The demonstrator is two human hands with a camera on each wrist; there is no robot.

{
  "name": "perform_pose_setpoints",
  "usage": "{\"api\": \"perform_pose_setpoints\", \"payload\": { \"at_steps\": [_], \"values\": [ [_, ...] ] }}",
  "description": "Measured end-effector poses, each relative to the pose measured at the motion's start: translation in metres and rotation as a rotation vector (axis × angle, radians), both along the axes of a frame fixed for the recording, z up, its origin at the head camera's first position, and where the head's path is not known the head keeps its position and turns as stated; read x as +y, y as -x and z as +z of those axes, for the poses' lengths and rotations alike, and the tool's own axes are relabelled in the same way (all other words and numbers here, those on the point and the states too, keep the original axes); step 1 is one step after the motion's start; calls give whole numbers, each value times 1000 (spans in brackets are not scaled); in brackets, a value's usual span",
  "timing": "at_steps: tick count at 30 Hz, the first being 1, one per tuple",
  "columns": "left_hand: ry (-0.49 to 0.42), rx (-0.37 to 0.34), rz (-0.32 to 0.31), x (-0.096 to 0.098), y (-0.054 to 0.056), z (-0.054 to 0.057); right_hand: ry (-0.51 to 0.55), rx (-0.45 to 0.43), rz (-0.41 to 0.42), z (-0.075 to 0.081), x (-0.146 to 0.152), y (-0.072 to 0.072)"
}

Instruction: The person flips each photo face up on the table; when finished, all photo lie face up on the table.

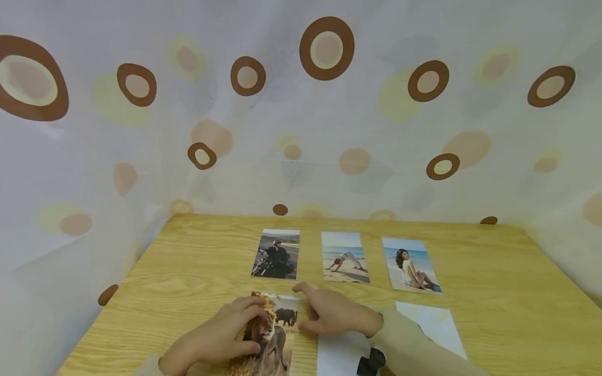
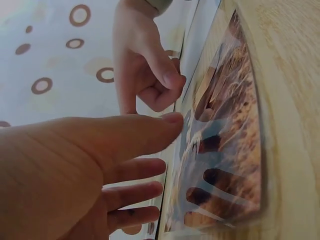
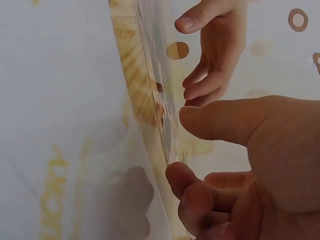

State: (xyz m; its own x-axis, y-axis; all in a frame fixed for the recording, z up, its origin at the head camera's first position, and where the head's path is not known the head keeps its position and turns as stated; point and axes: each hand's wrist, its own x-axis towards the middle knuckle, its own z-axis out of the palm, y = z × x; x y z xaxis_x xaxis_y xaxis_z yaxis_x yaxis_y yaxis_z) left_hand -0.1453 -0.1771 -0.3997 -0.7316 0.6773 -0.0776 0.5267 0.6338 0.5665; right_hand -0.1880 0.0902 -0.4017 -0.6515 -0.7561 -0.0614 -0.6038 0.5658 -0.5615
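Note:
A glossy photo of a lion with a dark animal behind it (image 1: 277, 344) lies face up near the table's front. Over its left side is my left hand (image 1: 216, 334), fingers spread and loosely bent; in the left wrist view its thumb (image 2: 150, 134) and fingers are reflected in the glossy surface. Whether they touch it I cannot tell. By the photo's upper right corner, my right hand (image 1: 334, 312) stretches out its index finger while the other fingers curl, holding nothing. Beneath the right wrist lies a white-backed card (image 1: 345, 347), its faint yellow print visible in the right wrist view.
Three face-up photos form a row behind the hands: a motorcycle rider (image 1: 276, 256), a person bending on a beach (image 1: 345, 257) and a person seated on sand (image 1: 411, 265). Another white-backed card (image 1: 435, 324) lies right, partly under the sleeve. Patterned cloth (image 1: 291, 115) surrounds the wooden table (image 1: 188, 261).

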Motion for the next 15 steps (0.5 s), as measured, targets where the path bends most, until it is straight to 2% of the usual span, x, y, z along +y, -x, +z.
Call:
{"api": "perform_pose_setpoints", "payload": {
  "at_steps": [5, 12, 15],
  "values": [
    [-55, 17, -30, 7, -2, -2, 12, 39, -9, 3, 21, -4],
    [-76, -38, -17, 22, -8, -5, -9, 96, -110, 7, 52, -19],
    [-102, -75, -41, 27, -11, -9, 13, 120, -132, 5, 65, -25]
  ]
}}
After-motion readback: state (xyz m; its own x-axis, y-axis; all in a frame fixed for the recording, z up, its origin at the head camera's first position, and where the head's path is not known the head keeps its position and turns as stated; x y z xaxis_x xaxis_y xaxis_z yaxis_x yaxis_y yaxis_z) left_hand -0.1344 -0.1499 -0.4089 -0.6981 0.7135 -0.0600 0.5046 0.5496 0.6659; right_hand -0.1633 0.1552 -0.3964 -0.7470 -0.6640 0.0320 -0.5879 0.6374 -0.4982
